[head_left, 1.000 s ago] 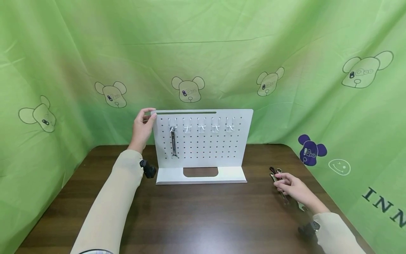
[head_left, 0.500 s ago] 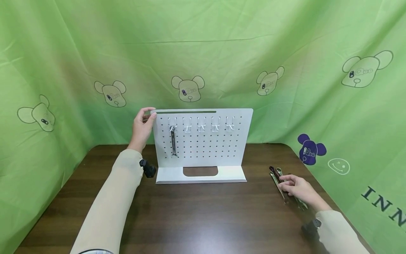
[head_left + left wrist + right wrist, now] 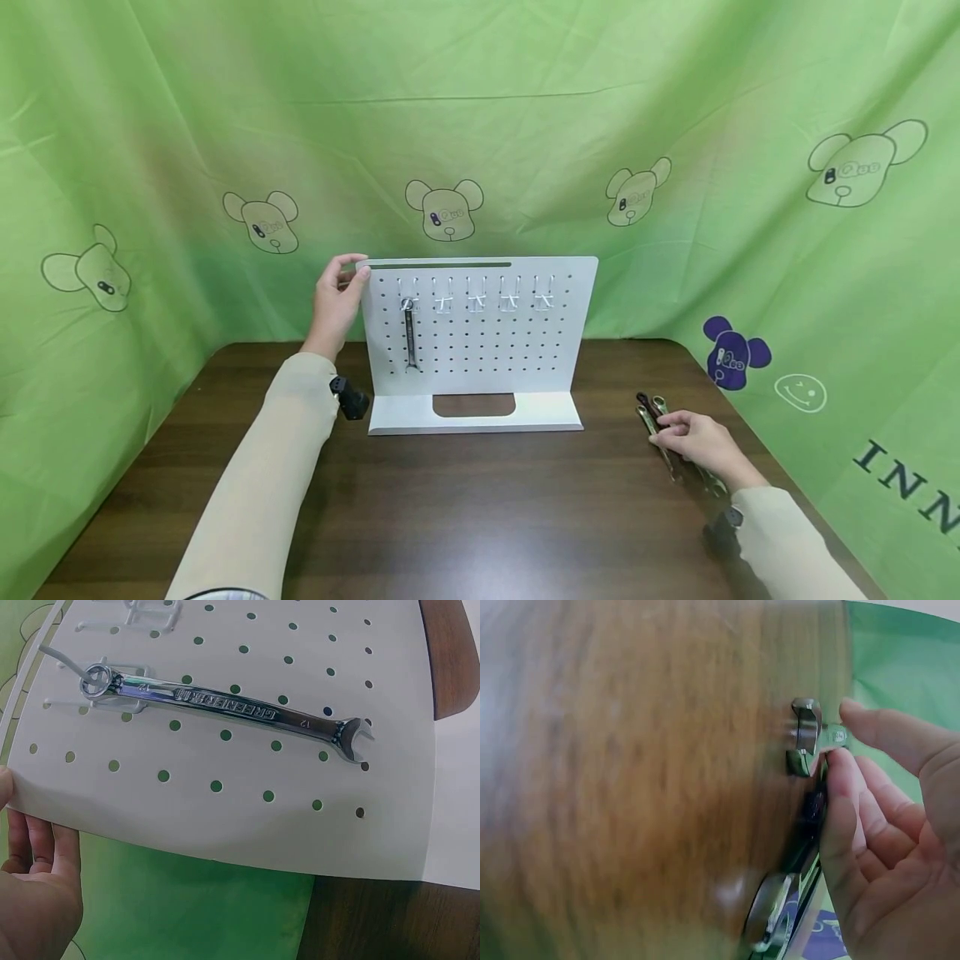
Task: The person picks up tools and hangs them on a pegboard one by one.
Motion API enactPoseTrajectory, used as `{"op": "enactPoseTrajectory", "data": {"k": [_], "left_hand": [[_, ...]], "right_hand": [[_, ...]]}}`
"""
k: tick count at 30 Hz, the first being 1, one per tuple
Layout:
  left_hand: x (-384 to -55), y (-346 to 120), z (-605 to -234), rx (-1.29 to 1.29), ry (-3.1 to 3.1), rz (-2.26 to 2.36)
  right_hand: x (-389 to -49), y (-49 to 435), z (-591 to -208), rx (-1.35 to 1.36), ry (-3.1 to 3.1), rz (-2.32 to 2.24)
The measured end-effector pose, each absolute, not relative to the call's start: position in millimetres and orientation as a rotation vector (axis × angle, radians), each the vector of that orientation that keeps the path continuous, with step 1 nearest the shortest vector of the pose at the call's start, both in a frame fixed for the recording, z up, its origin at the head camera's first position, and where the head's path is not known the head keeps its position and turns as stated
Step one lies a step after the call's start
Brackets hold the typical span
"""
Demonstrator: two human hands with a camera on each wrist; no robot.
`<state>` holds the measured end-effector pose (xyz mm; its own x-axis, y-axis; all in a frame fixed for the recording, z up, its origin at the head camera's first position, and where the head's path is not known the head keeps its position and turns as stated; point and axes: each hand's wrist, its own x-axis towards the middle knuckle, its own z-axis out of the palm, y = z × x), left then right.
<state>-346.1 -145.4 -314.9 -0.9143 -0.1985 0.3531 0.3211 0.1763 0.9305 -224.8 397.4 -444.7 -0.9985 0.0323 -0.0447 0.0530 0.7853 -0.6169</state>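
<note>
A white pegboard stand (image 3: 472,354) stands upright on the table. My left hand (image 3: 335,304) holds its upper left corner, fingers behind and thumb in front. A silver combination wrench (image 3: 225,705), marked 12, hangs by its ring end from the leftmost hook, open end down. At the right, my right hand (image 3: 701,443) has bent fingers over a small group of combination wrenches (image 3: 660,403) lying close together. In the right wrist view, one wrench's open end (image 3: 806,727) shows beside the thumb and fingertips. Whether the fingers pinch it cannot be made out.
Several more hooks (image 3: 477,298) bear no tools and line the upper part of the pegboard. The brown wooden table (image 3: 480,508) extends in front of the stand. Green printed cloth (image 3: 525,125) hangs behind and at both sides.
My right hand shifts slightly right over the wrenches, then a little back left. The left hand, pegboard and hanging wrench stay in place.
</note>
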Motion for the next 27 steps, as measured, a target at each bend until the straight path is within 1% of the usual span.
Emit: {"op": "enactPoseTrajectory", "data": {"k": [5, 18, 27], "left_hand": [[-345.5, -145.4, -314.7, -0.114, -2.073, -1.780], [-345.7, -145.1, -315.8, -0.125, -2.053, -1.791], [-344.6, -144.2, -315.1, -0.131, -2.043, -1.795]], "right_hand": [[-228.1, 394.4, -443.6, 0.086, 2.981, -0.919], [-228.8, 385.7, -438.6, 0.229, 2.978, -0.903], [-233.5, 386.4, -439.1, 0.248, 2.951, -0.875]]}}
